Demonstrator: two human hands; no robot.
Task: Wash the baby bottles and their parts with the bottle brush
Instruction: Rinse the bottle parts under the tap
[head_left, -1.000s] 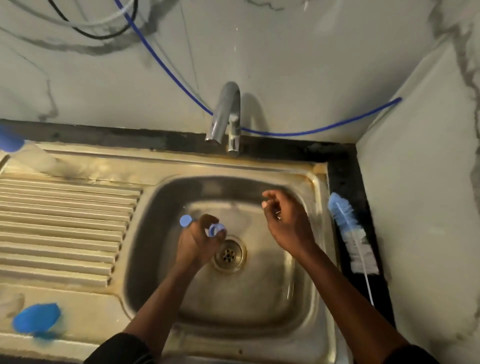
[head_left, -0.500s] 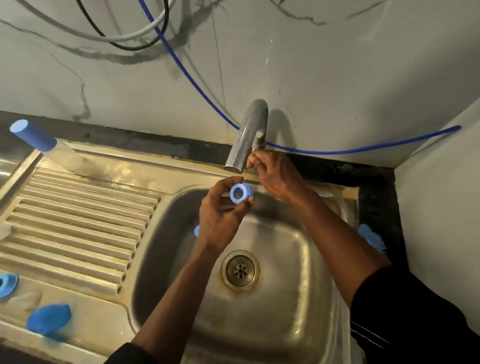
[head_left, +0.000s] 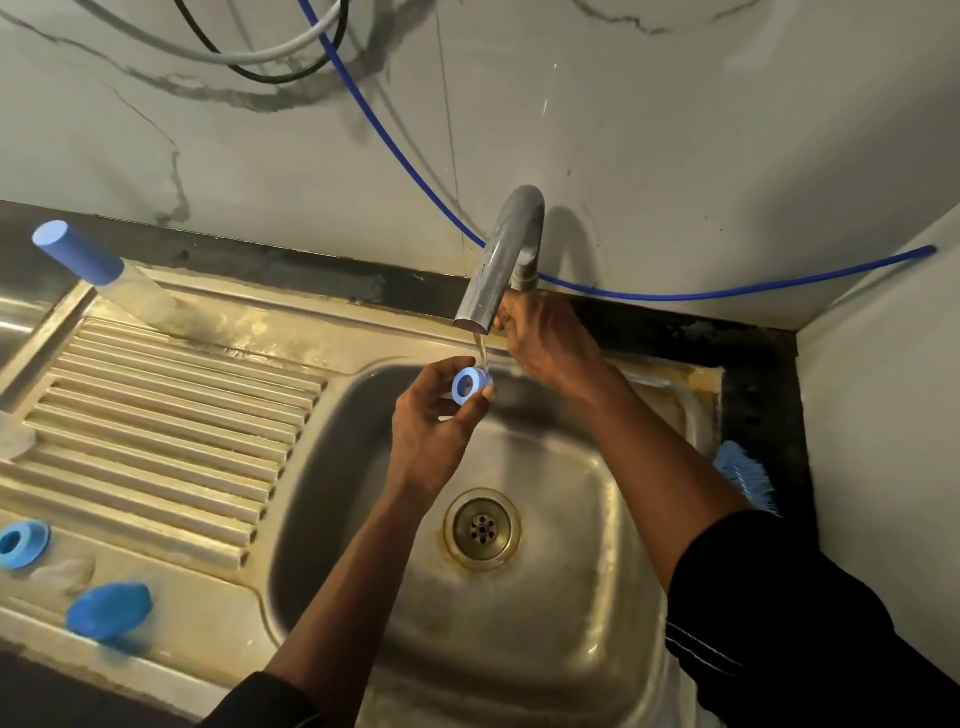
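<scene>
My left hand (head_left: 434, 421) pinches a small blue bottle ring (head_left: 470, 385) between thumb and fingers, right under the spout of the steel tap (head_left: 501, 265). A thin stream of water falls from the spout onto the ring. My right hand (head_left: 545, 338) reaches behind the spout and grips the tap's base; its fingertips are hidden by the spout. The blue and white bottle brush (head_left: 745, 478) lies on the dark ledge right of the sink, partly hidden by my right arm. A clear baby bottle with a blue cap (head_left: 98, 270) stands at the drainboard's far left corner.
The steel sink basin (head_left: 597, 597) with its drain (head_left: 482, 529) lies below my hands. On the drainboard's near left are a blue ring (head_left: 22, 543), a clear teat (head_left: 65, 574) and a blue cap (head_left: 110, 613). A blue hose (head_left: 675, 297) runs along the wall.
Both hands rose from the basin to the tap. My left hand brought the blue ring under the spout, my right hand took hold of the tap, and water now runs.
</scene>
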